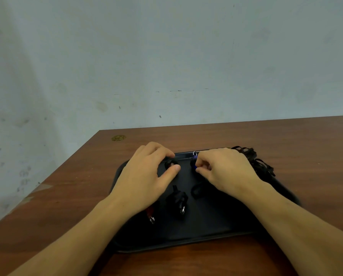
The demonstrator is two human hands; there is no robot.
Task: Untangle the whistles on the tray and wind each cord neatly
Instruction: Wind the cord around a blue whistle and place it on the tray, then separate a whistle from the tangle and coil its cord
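Both forearms reach in from the near edge over a dark wooden table point(67, 196), on which a black tray point(206, 226) sits square to the person. On the tray's left, at about 8 o'clock, a red whistle point(149, 213) lies half under the left wrist, its long axis running near to far and its metal ring at the near end. Just right of it a black whistle wound in its cord point(177, 201) lies the same way, ring toward the camera. A loose black cord loop point(196, 191) sits close by, right of centre. At 11 o'clock the left hand point(146, 176) curls over a small black wound bundle point(171, 163), pinching it between thumb and fingertips. At 12 o'clock the right hand point(224, 170) pinches a blue whistle point(195, 165), which stands roughly upright with its ring at the top. At 2 o'clock a heap of tangled black cords point(260, 164) spills over the tray's far right corner.
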